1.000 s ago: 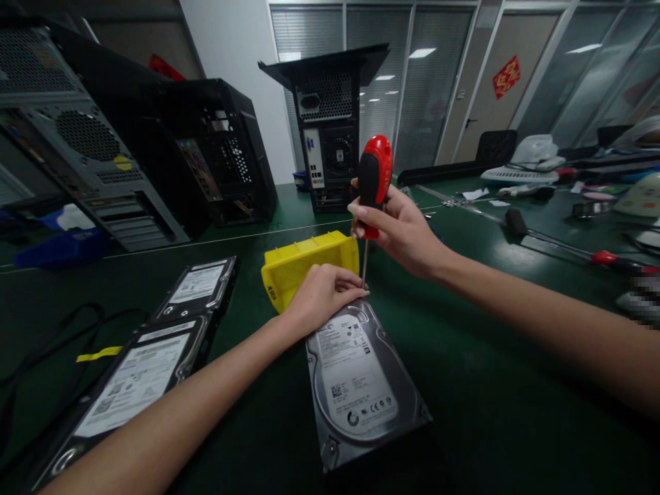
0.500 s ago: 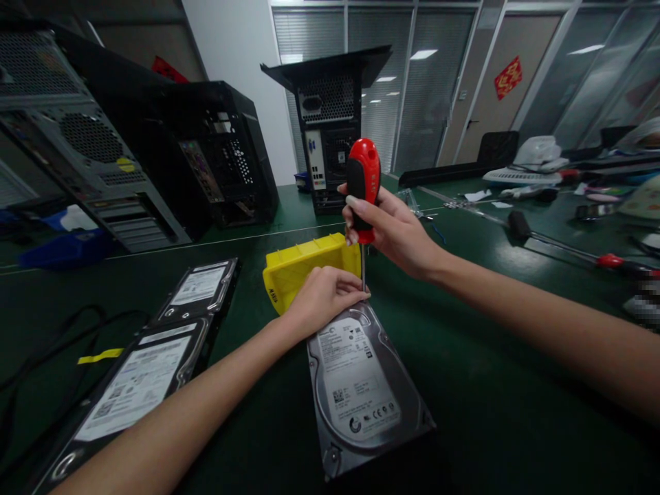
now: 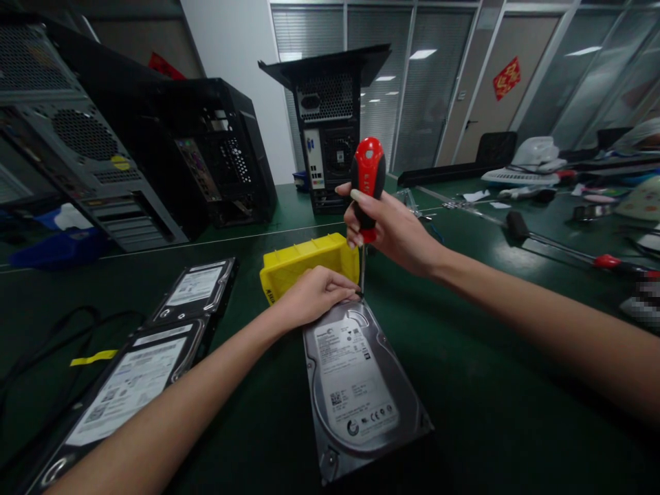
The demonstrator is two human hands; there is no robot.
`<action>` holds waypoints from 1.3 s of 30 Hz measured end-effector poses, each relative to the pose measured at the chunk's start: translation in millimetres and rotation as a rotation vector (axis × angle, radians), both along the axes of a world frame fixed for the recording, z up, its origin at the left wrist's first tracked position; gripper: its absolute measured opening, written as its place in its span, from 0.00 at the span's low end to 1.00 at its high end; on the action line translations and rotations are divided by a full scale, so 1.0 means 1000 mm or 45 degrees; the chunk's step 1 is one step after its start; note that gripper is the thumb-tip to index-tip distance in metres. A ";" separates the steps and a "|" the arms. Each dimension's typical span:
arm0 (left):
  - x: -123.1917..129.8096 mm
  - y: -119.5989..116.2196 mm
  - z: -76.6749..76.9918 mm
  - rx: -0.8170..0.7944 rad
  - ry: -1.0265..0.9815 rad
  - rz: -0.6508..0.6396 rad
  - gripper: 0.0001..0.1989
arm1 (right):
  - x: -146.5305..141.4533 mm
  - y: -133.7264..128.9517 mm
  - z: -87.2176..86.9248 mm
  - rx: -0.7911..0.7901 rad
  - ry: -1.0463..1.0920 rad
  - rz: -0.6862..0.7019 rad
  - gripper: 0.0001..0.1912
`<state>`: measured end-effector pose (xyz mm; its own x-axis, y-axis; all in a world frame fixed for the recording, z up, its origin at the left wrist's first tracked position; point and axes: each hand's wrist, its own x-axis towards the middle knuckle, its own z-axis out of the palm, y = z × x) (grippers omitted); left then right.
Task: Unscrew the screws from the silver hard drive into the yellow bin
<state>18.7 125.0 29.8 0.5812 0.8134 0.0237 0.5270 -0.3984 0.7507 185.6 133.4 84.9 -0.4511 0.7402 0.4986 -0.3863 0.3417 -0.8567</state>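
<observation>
A silver hard drive with a white label lies on the green table in front of me. My left hand rests at its far end, fingers pressed together near the corner; what they pinch, if anything, is too small to make out. Wrapped round the handle of a red and black screwdriver is my right hand. The screwdriver stands upright, its shaft reaching down to the drive's far right corner beside my left fingertips. Just behind my left hand is a yellow plastic bin.
Two more hard drives lie at the left, near black cables and a yellow strip. Computer cases stand at the back and left, by a blue bin. Another long tool lies at right.
The screwdriver handle has turned in my right hand, its red face now towards me. My left fingertips have shifted slightly left, away from the shaft.
</observation>
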 end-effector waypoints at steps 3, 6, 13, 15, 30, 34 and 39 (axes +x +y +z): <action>-0.001 0.001 0.000 0.016 0.022 0.022 0.14 | -0.001 -0.004 0.002 -0.021 -0.044 0.069 0.17; -0.001 -0.001 0.001 0.039 0.058 0.052 0.14 | -0.001 -0.004 0.001 0.029 -0.054 0.055 0.16; -0.001 0.000 -0.002 0.033 0.062 0.069 0.14 | -0.002 0.003 -0.006 0.046 -0.017 -0.016 0.12; -0.003 0.003 -0.005 0.014 0.043 0.062 0.14 | -0.002 0.002 -0.005 0.059 -0.011 -0.011 0.11; -0.007 0.008 -0.011 -0.080 -0.022 0.071 0.14 | -0.001 0.002 -0.008 0.083 -0.061 -0.127 0.15; -0.007 0.008 -0.011 -0.076 -0.015 0.076 0.15 | -0.002 0.001 -0.008 0.087 -0.077 -0.101 0.15; -0.005 0.006 -0.009 -0.077 -0.003 0.109 0.15 | -0.003 0.002 -0.006 -0.008 -0.016 -0.005 0.13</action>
